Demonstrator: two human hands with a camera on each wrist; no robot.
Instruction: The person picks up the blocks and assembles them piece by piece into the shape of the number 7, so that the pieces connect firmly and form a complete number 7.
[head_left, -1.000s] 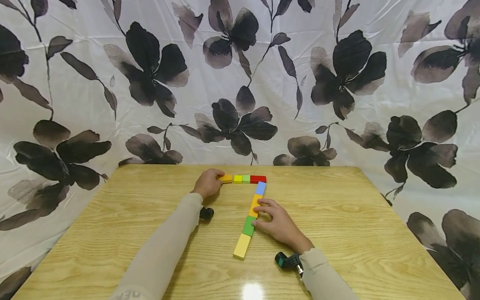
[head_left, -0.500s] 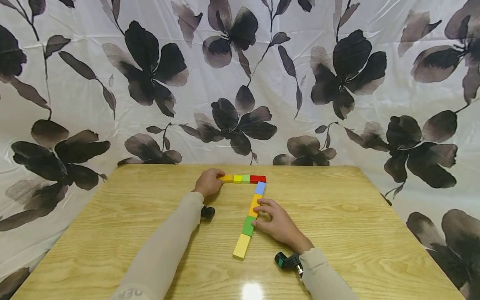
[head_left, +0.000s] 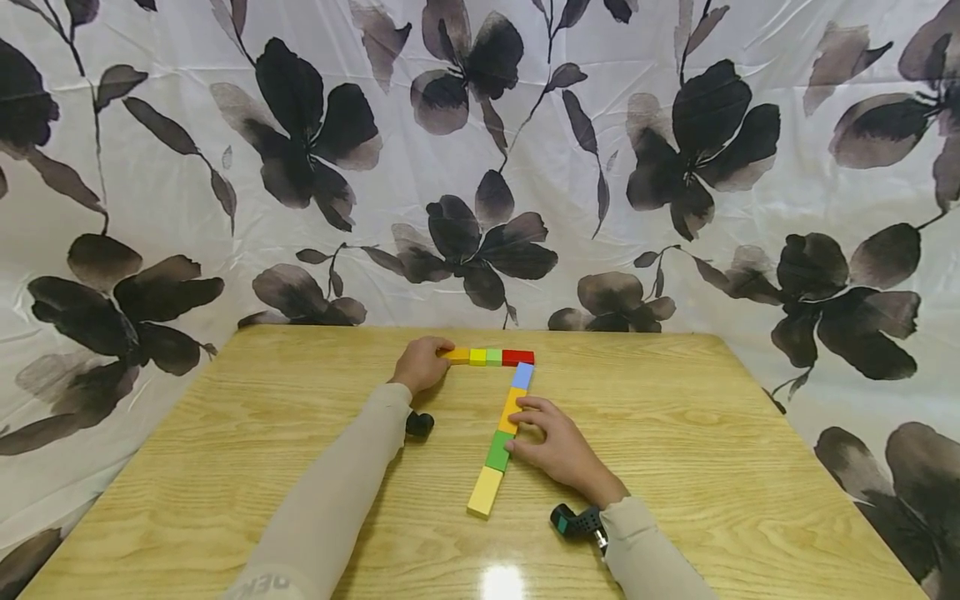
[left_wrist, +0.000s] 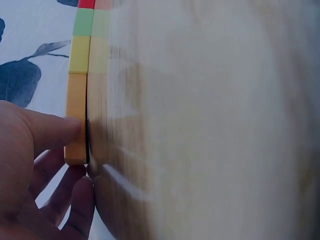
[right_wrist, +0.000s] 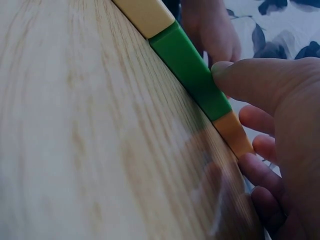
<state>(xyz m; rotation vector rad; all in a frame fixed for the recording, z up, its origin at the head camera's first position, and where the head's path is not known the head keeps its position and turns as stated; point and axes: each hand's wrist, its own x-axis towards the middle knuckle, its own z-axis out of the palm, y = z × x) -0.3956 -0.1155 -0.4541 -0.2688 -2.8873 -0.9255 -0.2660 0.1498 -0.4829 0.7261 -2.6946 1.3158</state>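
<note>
My left hand [head_left: 420, 365] pinches an orange block [left_wrist: 76, 97] at the left end of a row along the table's far side. Rightward from it, a yellow block [head_left: 477, 357], a light green block [head_left: 493, 357] and a red block [head_left: 517, 357] lie end to end. Below the red one, a slanted row runs toward me: a blue block [head_left: 522, 375], a second orange block [head_left: 509, 410], a green block [head_left: 498, 450] and a pale yellow block [head_left: 485, 492]. My right hand [head_left: 555, 442] rests beside this row, fingers loosely bent. Its thumb touches the green block; fingertips touch the second orange one.
The wooden table [head_left: 675, 433] spreads out on both sides of the blocks. A floral cloth [head_left: 480, 167] hangs behind its far edge. Black wrist cameras sit below both hands, the right one [head_left: 576, 522] near the table's front.
The orange block in my left hand has slid slightly right, and the small gap between it and the yellow block has closed. My right hand has stayed in place.
</note>
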